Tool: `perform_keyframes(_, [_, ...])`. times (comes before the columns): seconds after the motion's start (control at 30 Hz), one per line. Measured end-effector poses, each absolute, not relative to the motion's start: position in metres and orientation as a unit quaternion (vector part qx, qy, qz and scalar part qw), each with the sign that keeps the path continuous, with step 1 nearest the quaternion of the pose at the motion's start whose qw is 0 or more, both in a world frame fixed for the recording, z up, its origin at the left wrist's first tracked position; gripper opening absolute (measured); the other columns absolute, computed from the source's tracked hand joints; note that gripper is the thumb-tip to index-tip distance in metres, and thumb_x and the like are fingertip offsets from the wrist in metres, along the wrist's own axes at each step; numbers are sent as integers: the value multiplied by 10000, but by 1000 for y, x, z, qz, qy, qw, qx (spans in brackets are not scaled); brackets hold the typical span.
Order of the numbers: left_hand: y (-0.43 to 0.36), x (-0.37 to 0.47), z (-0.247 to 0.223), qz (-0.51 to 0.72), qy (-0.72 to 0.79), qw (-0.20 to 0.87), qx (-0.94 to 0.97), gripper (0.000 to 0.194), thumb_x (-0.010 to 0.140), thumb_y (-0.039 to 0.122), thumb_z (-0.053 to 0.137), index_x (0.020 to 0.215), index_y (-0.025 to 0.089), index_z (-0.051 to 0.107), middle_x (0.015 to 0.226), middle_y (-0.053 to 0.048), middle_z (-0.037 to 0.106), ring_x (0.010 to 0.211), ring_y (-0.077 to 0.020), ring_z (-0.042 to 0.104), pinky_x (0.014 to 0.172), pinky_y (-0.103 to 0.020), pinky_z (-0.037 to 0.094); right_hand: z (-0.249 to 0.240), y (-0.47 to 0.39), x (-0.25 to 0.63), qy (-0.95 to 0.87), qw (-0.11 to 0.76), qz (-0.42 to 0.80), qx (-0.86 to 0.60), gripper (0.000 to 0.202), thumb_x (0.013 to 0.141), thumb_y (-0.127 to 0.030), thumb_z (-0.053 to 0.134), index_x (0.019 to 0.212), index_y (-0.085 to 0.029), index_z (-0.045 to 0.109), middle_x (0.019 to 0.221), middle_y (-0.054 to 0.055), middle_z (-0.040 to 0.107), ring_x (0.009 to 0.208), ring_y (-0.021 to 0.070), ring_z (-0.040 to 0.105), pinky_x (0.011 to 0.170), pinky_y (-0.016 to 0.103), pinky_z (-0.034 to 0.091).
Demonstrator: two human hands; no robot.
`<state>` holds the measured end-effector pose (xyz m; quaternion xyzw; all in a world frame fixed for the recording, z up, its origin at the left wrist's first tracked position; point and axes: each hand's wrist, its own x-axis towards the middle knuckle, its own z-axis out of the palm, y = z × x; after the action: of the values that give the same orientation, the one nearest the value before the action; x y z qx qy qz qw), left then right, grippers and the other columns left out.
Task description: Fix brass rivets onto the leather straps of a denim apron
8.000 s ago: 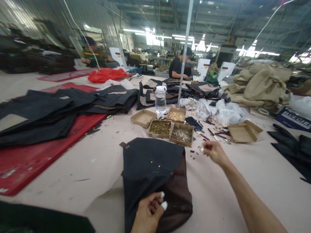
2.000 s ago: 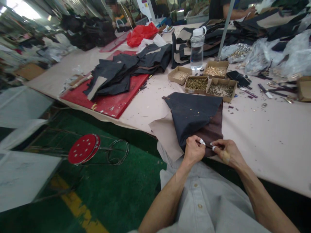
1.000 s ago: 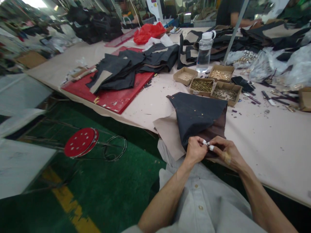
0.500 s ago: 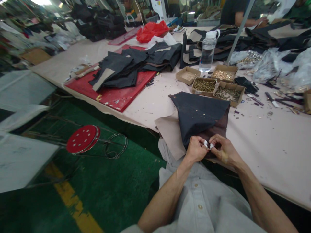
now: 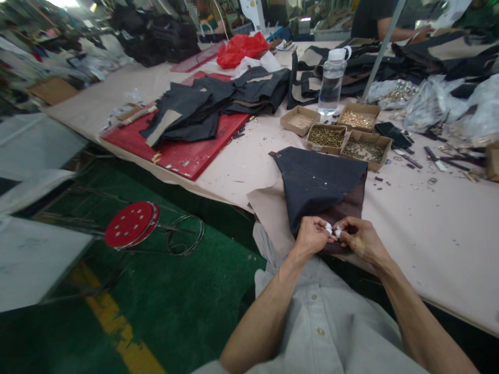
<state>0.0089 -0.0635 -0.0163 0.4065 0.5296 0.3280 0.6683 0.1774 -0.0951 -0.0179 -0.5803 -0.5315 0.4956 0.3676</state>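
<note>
A dark navy fabric piece (image 5: pixel 319 169) with a brown underside (image 5: pixel 353 200) lies at the table's near edge, its lower part folded over toward my body. Several tiny brass-coloured bits dot its upper face. My left hand (image 5: pixel 313 235) pinches the near edge of the piece, fingers closed. Close beside it, my right hand (image 5: pixel 360 239) pinches the same edge with thumb and forefinger. White wraps cover fingertips on both hands. Anything small between the fingertips is hidden. A beige layer (image 5: pixel 271 208) sticks out at the left and hangs over the table edge.
Small cardboard boxes of metal fittings (image 5: pixel 326 137) stand beyond the fabric, beside a water bottle (image 5: pixel 332 80). Dark cut pieces (image 5: pixel 187 111) lie on a red board (image 5: pixel 195 169) at left. Tools (image 5: pixel 436 158) and plastic bags (image 5: pixel 432 104) are at right. A red stool (image 5: pixel 130 223) stands below.
The fingertips of both hands have shifted slightly at the fabric's edge, and the right fingers have moved a little. The view has drifted slightly; the other things stay put.
</note>
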Motion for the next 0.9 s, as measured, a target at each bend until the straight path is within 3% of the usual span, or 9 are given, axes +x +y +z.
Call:
perform_keyframes(0.2, [-63,10,-9,322,535,668,405,158,708,-38,601,782,93,647,619,-49,701,608,-179,735,593,-267,621,-14,-96,176,-530,368,488,-587,161,764,-303,663,865,-177,668,749,30,672,540,139,585,499,256,519])
perform_keyframes(0.4, [-64,14,-12,345,584,603,421,205,658,-19,589,800,126,622,559,-3,654,510,-170,680,497,-236,537,-10,-98,176,-590,375,464,-544,235,775,-289,683,990,-193,699,947,58,714,708,175,639,588,265,515])
perform_keyframes(0.53, [-66,15,-11,347,633,483,495,180,621,25,628,756,141,653,635,-17,671,564,-143,651,498,-198,449,-9,-99,170,-634,392,383,-546,198,800,-317,692,961,-206,727,904,57,715,741,190,645,648,289,522])
perform_keyframes(0.9, [-67,1,4,387,691,381,478,133,656,74,637,769,142,661,657,-23,672,584,-130,627,542,-208,455,-31,-97,165,-723,337,257,-545,227,866,-294,646,1056,-237,756,986,61,710,848,207,670,757,312,527])
